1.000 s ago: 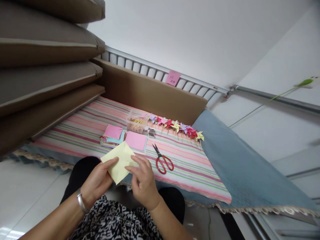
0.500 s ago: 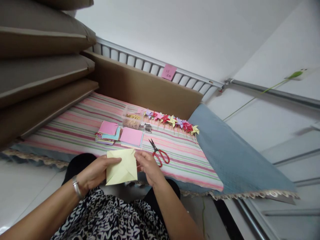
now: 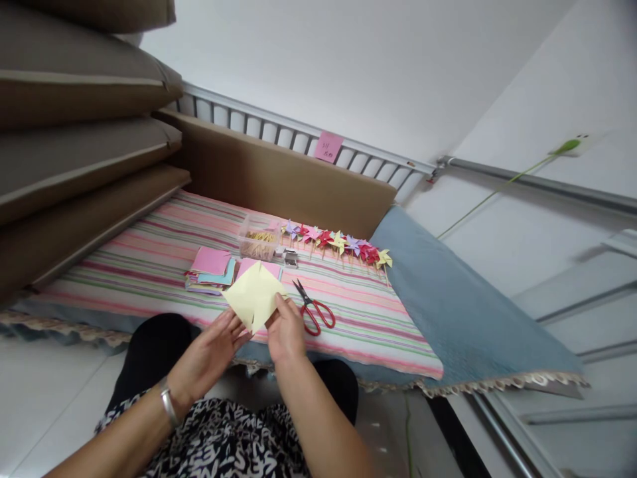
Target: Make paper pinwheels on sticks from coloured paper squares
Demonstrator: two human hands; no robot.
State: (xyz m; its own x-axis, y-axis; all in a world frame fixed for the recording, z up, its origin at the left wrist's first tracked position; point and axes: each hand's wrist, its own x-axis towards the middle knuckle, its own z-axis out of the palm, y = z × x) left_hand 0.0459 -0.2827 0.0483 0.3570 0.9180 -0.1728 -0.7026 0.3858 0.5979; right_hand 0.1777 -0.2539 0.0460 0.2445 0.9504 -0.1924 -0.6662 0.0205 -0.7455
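A creased pale yellow paper square (image 3: 254,297) stands up on one corner, held between both hands above the near edge of the striped cloth (image 3: 164,245). My left hand (image 3: 206,355) pinches its lower left edge; a metal bangle is on that wrist. My right hand (image 3: 286,332) pinches the lower right edge with thumb and fingers. Behind the paper lie two stacks of coloured paper squares (image 3: 212,269), pink on top. Red-handled scissors (image 3: 312,311) rest just right of my right hand.
A clear plastic box (image 3: 257,242) of sticks and a row of small paper pinwheels (image 3: 338,244) lie further back. A cardboard sheet (image 3: 279,176) leans on a white rail. Brown cushions (image 3: 74,133) are stacked at left. A blue quilt (image 3: 448,299) covers the right.
The yellow paper has been turned from lying slanted to standing on a corner and lifted forward over the pink stack. Both hands shifted their hold to its lower edges.
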